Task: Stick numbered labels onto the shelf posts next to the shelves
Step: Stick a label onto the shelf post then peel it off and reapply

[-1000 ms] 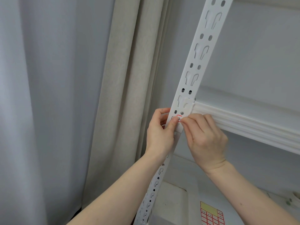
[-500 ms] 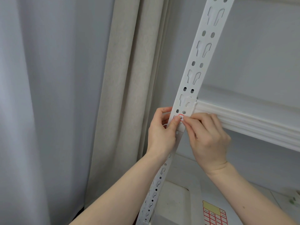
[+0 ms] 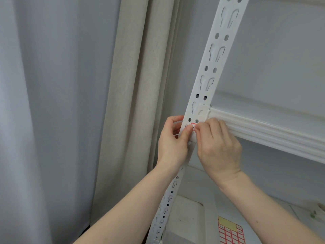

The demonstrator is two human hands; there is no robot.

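A white slotted shelf post (image 3: 213,55) runs steeply from the bottom centre to the top right. A white ribbed shelf edge (image 3: 263,132) joins it on the right. A small red-bordered label (image 3: 193,125) lies on the post just below that joint. My left hand (image 3: 173,143) wraps the post from the left, thumb pressing the label's left side. My right hand (image 3: 219,147) comes from the right, fingertips pinching or pressing the label's right edge. Most of the label is hidden under the fingers.
A sheet of red-bordered labels (image 3: 230,233) with a yellow header lies on the lower shelf (image 3: 197,178). A white box (image 3: 186,217) sits below the post. Beige curtain (image 3: 133,103) and grey curtain (image 3: 52,103) hang to the left.
Both hands stay on the label at the same spot on the post. The fingertips have shifted slightly over the label; the view has moved a little.
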